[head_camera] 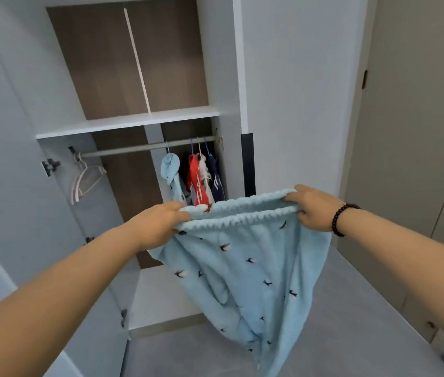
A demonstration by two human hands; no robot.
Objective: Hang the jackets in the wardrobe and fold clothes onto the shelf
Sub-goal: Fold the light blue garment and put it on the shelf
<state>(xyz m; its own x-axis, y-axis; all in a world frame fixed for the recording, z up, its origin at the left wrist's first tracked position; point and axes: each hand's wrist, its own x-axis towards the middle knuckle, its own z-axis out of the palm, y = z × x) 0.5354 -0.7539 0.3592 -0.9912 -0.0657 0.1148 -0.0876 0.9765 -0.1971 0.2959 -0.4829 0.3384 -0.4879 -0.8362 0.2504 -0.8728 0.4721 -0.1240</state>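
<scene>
I hold up light blue fleece trousers (245, 268) with small bird prints by their elastic waistband. My left hand (161, 221) grips the waistband's left end, and my right hand (310, 208) grips its right end; the legs hang down toward the floor. Behind them the wardrobe stands open. On its rail (139, 148) hang a light blue hooded jacket (170, 170), a red jacket (196, 178), a pale one and a dark navy one (216, 180). A white shelf (128, 122) runs above the rail.
White hangers (84, 180) with nothing on them dangle at the rail's left end. The wardrobe's left door (11, 159) swings open toward me. A grey tiled floor (337, 308) lies below, with a closed door and cabinets at the right.
</scene>
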